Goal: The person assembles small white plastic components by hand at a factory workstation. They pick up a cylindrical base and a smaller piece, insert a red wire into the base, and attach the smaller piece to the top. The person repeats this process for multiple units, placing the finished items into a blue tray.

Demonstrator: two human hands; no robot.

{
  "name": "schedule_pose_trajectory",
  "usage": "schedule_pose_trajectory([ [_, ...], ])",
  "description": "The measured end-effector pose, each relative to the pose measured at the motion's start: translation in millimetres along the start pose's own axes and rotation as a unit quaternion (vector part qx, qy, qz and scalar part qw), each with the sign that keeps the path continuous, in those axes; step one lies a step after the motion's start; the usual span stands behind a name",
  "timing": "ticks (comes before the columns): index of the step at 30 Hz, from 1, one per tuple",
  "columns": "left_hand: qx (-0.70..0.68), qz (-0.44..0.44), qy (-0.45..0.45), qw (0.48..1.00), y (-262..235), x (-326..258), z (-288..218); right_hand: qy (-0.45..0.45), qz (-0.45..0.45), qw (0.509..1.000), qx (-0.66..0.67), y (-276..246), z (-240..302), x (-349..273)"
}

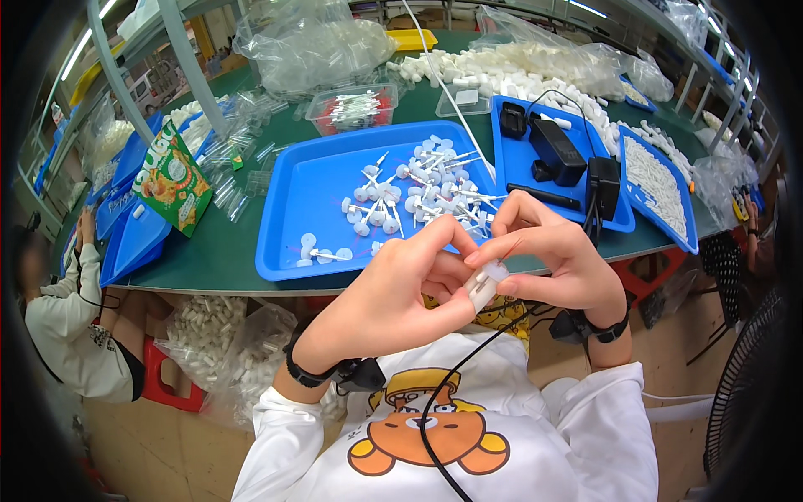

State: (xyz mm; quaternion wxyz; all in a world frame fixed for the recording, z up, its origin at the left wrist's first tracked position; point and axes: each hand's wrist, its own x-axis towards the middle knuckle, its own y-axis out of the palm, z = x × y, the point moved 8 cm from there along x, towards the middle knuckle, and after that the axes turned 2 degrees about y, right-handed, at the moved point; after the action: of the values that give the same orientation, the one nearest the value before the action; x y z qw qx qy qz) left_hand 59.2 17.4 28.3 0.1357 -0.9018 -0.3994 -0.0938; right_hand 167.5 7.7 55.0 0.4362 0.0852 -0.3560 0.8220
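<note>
pinching a small whitish cylinder [483, 288] between both hands, in front of the chest and near the close edge of the green surface [219, 258], probably to keep it in clear sight and steady from two sides. gripping its left side with the thumb and curled fingers of the left hand [393, 291]; clasping its right end with the thumb of the right hand [569, 255], under an arched index finger, perhaps for finer control. cannot tell exactly where each fingertip bears. lying just beyond, in a wide blue tray [293, 184]: a loose cluster of white disc-ended pieces [389, 197], seemingly placed for short reach and kept from scattering by the raised rim. set to the right, in a second blue tray [514, 165]: black adapters [558, 153] and cords, likely kept apart from the small pieces. gathered further right, in a narrow blue tray [691, 237]: short white rods [655, 182], apparently separated by kind. placed behind the wide tray: a clear plastic box [314, 118] of white sticks [355, 110], probably walled in against rolling away.
</note>
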Motion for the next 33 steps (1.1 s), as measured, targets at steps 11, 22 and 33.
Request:
schedule_pose_trajectory([
  [11, -0.102, 0.011, -0.063, 0.993, 2, -4, 4, 0.009, 0.034, 0.998, 0.055, 0, -6, 0],
  [22, 0.024, -0.047, 0.043, 0.998, -6, -2, -12, -0.002, -0.049, 0.999, 0.015, -11, 4, -1],
  [33, 0.084, -0.076, 0.071, 0.991, -12, -4, -19, -0.045, -0.094, 0.993, -0.063, -14, 8, -3],
])
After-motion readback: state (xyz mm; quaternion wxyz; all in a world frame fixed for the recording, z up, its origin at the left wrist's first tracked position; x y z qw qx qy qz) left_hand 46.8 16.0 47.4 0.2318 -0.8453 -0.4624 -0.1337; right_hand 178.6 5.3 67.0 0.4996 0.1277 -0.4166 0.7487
